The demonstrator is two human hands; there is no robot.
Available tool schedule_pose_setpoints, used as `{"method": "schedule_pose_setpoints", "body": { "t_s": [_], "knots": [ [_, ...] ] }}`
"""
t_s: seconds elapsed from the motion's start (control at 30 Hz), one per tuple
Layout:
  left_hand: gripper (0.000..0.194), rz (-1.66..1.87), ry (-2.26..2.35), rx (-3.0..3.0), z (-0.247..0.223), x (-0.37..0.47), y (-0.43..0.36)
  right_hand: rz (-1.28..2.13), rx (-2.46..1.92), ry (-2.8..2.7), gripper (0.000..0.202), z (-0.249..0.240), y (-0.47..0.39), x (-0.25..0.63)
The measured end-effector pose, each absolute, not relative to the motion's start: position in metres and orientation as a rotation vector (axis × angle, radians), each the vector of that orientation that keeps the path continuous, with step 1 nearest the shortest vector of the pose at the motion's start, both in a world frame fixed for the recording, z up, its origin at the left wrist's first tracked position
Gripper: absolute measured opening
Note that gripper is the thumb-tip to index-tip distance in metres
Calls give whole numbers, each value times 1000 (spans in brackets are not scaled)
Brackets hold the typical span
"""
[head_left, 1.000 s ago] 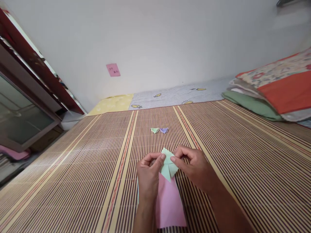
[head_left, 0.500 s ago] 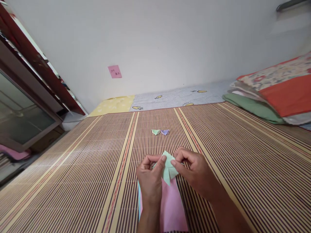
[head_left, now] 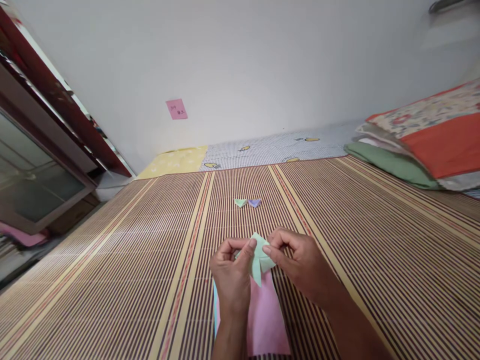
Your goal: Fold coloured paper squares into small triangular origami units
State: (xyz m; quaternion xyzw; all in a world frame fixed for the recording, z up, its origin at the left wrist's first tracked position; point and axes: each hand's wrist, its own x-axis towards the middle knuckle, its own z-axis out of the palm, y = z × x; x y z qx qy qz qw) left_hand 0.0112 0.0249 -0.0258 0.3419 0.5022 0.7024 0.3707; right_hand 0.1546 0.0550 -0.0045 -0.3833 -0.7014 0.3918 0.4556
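Observation:
A small sheet of pale green paper [head_left: 258, 254], partly folded, is held up between both hands. My left hand [head_left: 233, 267] pinches its left side, thumb on top. From the right, my right hand [head_left: 296, 255] grips the other side with thumb and bent fingers. One narrow pointed flap hangs down between them. Beneath the hands lies pink paper [head_left: 266, 320], with a light blue edge showing at its left. Farther off sit two small folded paper pieces, one green [head_left: 240, 202] and one purple [head_left: 254, 203], side by side.
A striped bamboo mat [head_left: 180, 225] covers the surface. Folded bedding [head_left: 431, 145] is stacked at the right. Behind the mat runs patterned cloth [head_left: 262, 150] along the wall, where a pink note [head_left: 176, 109] is stuck. A glass-fronted cabinet [head_left: 33, 175] stands at the left.
The right-hand flap of the green paper has been folded in slightly by my right thumb. Both hands otherwise stay in nearly the same place.

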Motion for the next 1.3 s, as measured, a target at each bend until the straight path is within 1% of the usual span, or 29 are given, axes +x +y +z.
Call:
{"method": "schedule_pose_setpoints", "body": {
  "t_s": [0.5, 0.77, 1.07, 1.3],
  "knots": [
    [18, 1760, 1294, 984, -18, 13, 24, 1004, -1010, -1654, 28, -3, 53, 155],
    [22, 1745, 1298, 919, -19, 11, 26, 1056, -976, -1651, 30, -5, 55, 157],
    [20, 1742, 1288, 906, -17, 14, 24, 1130, -1017, -1715, 27, -6, 56, 161],
    [18, 1696, 1317, 984, -15, 12, 24, 1106, -932, -1719, 23, -7, 57, 162]
  ]
}}
